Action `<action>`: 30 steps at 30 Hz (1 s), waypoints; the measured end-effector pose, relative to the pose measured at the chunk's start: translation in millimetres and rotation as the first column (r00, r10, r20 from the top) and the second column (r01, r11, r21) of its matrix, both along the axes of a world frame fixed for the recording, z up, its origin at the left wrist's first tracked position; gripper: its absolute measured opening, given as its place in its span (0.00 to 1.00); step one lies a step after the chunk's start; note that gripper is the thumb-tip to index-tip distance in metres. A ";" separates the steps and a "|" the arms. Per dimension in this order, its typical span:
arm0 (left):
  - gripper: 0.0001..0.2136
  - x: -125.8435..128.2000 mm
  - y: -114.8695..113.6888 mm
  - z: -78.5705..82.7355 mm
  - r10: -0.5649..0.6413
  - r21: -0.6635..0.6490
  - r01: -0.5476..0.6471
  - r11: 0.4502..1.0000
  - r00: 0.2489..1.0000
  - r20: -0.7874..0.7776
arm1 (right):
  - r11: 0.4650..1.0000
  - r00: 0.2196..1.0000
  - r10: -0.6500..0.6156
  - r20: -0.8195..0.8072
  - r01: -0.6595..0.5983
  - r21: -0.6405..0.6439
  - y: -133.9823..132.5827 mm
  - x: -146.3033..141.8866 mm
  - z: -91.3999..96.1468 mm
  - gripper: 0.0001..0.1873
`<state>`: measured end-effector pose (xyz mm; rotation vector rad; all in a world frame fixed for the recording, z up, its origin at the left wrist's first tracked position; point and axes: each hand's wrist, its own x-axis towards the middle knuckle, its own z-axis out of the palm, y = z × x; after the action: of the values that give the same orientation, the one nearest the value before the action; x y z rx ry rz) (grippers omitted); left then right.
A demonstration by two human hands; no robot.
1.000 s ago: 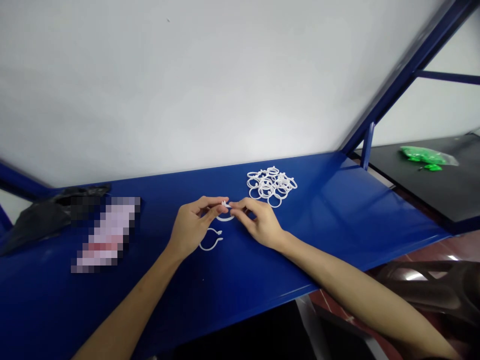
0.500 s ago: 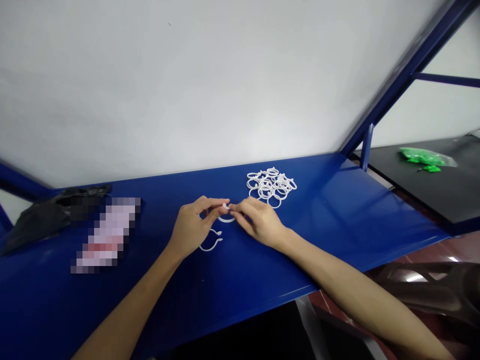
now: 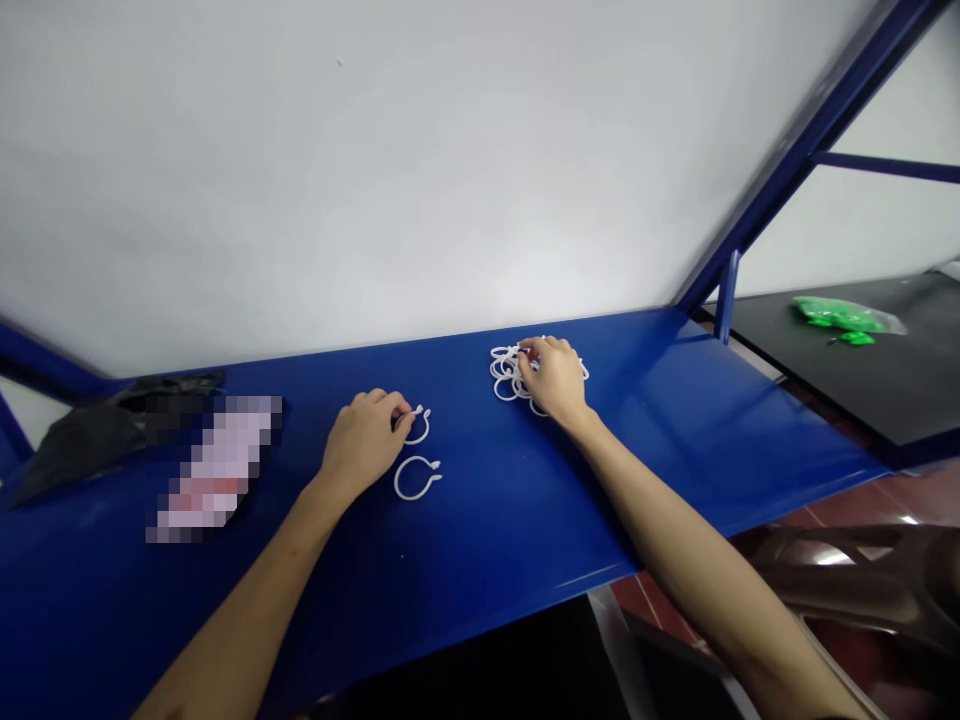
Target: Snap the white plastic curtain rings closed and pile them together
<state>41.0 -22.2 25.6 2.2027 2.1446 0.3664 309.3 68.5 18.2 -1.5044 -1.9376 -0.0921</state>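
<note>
My left hand (image 3: 366,440) rests low over the table, its thumb and fingertips closed on an open white plastic curtain ring (image 3: 426,430). Just in front of that ring lies a second opened curtain ring (image 3: 397,482), with a gap between its knobbed ends on the right. Farther back, my right hand (image 3: 556,378) reaches over a pile of white curtain rings (image 3: 506,388). Its thumb and forefinger are apart at the pile's left side, and the other fingers are mostly hidden. The hand covers much of the pile.
The blue table (image 3: 480,540) meets a pale wall (image 3: 450,180) at the back. A black plastic bag (image 3: 82,440) and a pixelated pinkish packet (image 3: 217,460) lie at left. A blue metal frame (image 3: 780,190) slants up at right. Beyond it, a green bag (image 3: 844,315) lies on a black table (image 3: 862,380).
My hands have parted. The left moved left and down with the ring, now open near the table. The right let go of it and moved right and back to the pile.
</note>
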 end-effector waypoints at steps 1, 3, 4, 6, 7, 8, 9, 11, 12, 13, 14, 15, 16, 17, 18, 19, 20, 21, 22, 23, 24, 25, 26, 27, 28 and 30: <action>0.10 2.5 -0.5 1.0 -0.001 0.003 0.001 1.000 1.000 0.001 | 1.000 1.000 -0.008 0.022 0.008 -0.003 -0.6 -1.6 0.3 0.13; 0.09 6.6 -1.3 1.9 -0.012 0.014 0.012 1.000 1.000 0.007 | 1.000 0.999 -0.028 0.047 0.028 0.006 -2.8 -3.0 2.4 0.14; 0.09 7.8 -1.6 1.8 -0.018 0.019 0.018 1.000 1.000 0.013 | 0.999 0.998 -0.036 0.052 0.035 0.021 -3.9 -2.7 3.8 0.14; 0.09 8.5 -1.6 0.6 -0.023 0.027 0.022 0.999 0.999 0.028 | 0.997 0.998 -0.040 0.053 0.037 0.061 -6.1 -1.2 5.9 0.15; 0.09 8.3 -1.4 -0.2 -0.023 0.034 0.022 0.999 0.999 0.039 | 0.996 0.998 -0.032 0.053 0.027 0.079 -7.3 -0.5 6.5 0.15; 0.09 7.9 -1.3 -1.1 -0.021 0.047 0.019 0.999 0.998 0.051 | 0.996 0.998 -0.014 0.053 0.009 0.093 -8.8 -0.2 6.7 0.15; 0.08 7.5 -1.2 -1.8 -0.019 0.065 0.015 0.998 0.998 0.063 | 0.995 0.998 0.017 0.052 -0.022 0.101 -10.7 -0.4 6.7 0.15; 0.09 7.7 -1.4 -2.3 -0.022 0.122 0.011 0.992 0.996 0.089 | 0.987 0.991 0.126 0.037 -0.129 0.100 -16.8 -3.3 6.0 0.15; 0.09 8.5 -1.9 -1.9 -0.030 0.158 0.014 0.987 0.994 0.103 | 0.976 0.980 0.200 0.018 -0.201 0.087 -21.3 -6.1 5.5 0.15; 0.09 10.0 -2.8 -1.0 -0.044 0.197 0.020 0.980 0.992 0.117 | 0.958 0.959 0.282 -0.011 -0.281 0.065 -26.8 -9.7 5.0 0.14; 0.09 12.1 -4.0 0.2 -0.062 0.238 0.029 0.971 0.989 0.134 | 0.932 0.931 0.361 -0.051 -0.360 0.035 -33.1 -14.1 4.5 0.14; 0.09 14.8 -5.6 1.8 -0.086 0.282 0.040 0.959 0.985 0.151 | 0.901 0.896 0.432 -0.101 -0.434 0.000 -40.0 -19.0 4.2 0.14; 0.09 17.9 -7.5 3.6 -0.114 0.324 0.055 0.945 0.979 0.168 | 0.866 0.858 0.488 -0.159 -0.499 -0.037 -47.3 -24.1 4.1 0.14; 0.09 21.2 -9.7 5.4 -0.148 0.361 0.073 0.930 0.972 0.185 | 0.829 0.819 0.529 -0.221 -0.555 -0.070 -54.4 -29.2 4.3 0.14; 0.09 24.6 -11.9 7.1 -0.184 0.391 0.093 0.916 0.962 0.203 | 0.796 0.782 0.554 -0.286 -0.598 -0.095 -61.1 -33.9 4.8 0.14; 0.09 27.7 -14.1 8.6 -0.220 0.409 0.113 0.906 0.949 0.224 | 0.772 0.751 0.561 -0.348 -0.627 -0.108 -67.0 -37.9 5.6 0.13; 0.09 30.3 -16.1 9.9 -0.248 0.412 0.128 0.902 0.935 0.253 | 0.757 0.726 0.556 -0.404 -0.643 -0.114 -71.8 -41.2 6.5 0.12; 0.08 32.3 -17.8 10.9 -0.266 0.399 0.136 0.907 0.919 0.291 | 0.751 0.708 0.542 -0.452 -0.650 -0.116 -75.4 -43.5 7.6 0.10; 0.07 33.6 -19.2 11.7 -0.274 0.371 0.140 0.918 0.900 0.338 | 0.753 0.696 0.526 -0.488 -0.649 -0.114 -77.8 -44.9 8.7 0.09; 0.07 34.2 -20.2 12.3 -0.271 0.331 0.139 0.933 0.879 0.393 | 0.756 0.689 0.513 -0.512 -0.645 -0.111 -79.1 -45.5 9.7 0.07; 0.07 34.3 -20.8 12.7 -0.258 0.285 0.137 0.949 0.856 0.449 | 0.759 0.685 0.508 -0.523 -0.643 -0.105 -79.5 -45.4 10.5 0.07; 0.07 34.0 -21.1 12.9 -0.239 0.237 0.134 0.962 0.831 0.502 | 0.758 0.679 0.512 -0.526 -0.645 -0.094 -79.3 -44.8 11.0 0.06; 0.08 33.4 -21.1 12.9 -0.218 0.193 0.132 0.972 0.807 0.549 | 0.755 0.672 0.525 -0.523 -0.651 -0.078 -78.6 -44.0 11.3 0.05; 0.09 32.7 -21.0 12.7 -0.199 0.157 0.130 0.979 0.784 0.588 | 0.748 0.662 0.546 -0.514 -0.661 -0.057 -77.7 -43.1 11.3 0.05; 0.10 31.9 -20.7 12.3 -0.182 0.129 0.130 0.983 0.763 0.621 | 0.740 0.651 0.569 -0.502 -0.672 -0.034 -76.9 -42.2 11.1 0.05; 0.11 30.4 -19.5 10.7 -0.160 0.093 0.132 0.987 0.720 0.675 | 0.726 0.637 0.603 -0.480 -0.687 0.001 -75.5 -40.7 10.4 0.06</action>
<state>71.4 -41.7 36.3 1.8088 1.5510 1.0273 268.6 -7.0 28.6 -0.7267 -1.9962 0.7209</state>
